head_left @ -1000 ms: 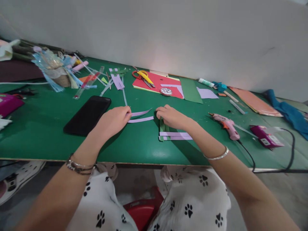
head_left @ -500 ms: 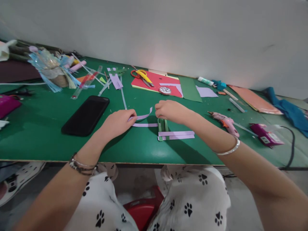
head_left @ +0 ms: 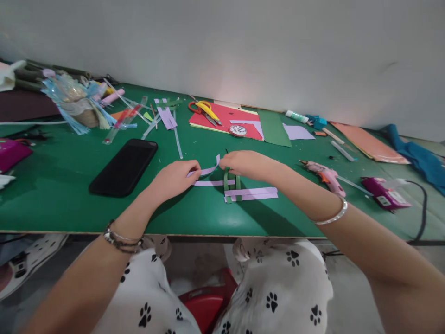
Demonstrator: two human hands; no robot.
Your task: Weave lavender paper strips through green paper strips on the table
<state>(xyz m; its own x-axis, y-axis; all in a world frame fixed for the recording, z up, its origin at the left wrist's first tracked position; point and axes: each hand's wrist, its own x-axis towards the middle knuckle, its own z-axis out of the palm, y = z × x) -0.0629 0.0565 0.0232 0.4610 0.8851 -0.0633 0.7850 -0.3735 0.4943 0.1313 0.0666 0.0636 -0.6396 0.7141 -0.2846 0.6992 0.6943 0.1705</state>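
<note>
My left hand [head_left: 181, 175] is closed, pinching a lilac paper strip [head_left: 209, 171] whose free end curls upward to the right. Below it another lilac strip [head_left: 212, 183] runs flat from under the left fingers toward some green paper strips. My right hand [head_left: 243, 163] is closed over those green paper strips [head_left: 226, 178], which bend up under its fingers; its fingertips are partly hidden. Nearer me, two lilac strips [head_left: 259, 191] lie side by side, crossing the lower ends of the green ones.
A black phone [head_left: 124, 167] lies left of my hands. Beyond are scissors [head_left: 206, 111] on red paper [head_left: 227, 116], and a round patterned object [head_left: 238, 131]. A pink glue gun [head_left: 323, 176] and a purple box with a cable [head_left: 384, 192] sit on the right.
My right hand has moved slightly left and toward me, with the green strips bending under it. The woven strips have shifted a little left. My left hand has moved slightly right, still holding its strip.
</note>
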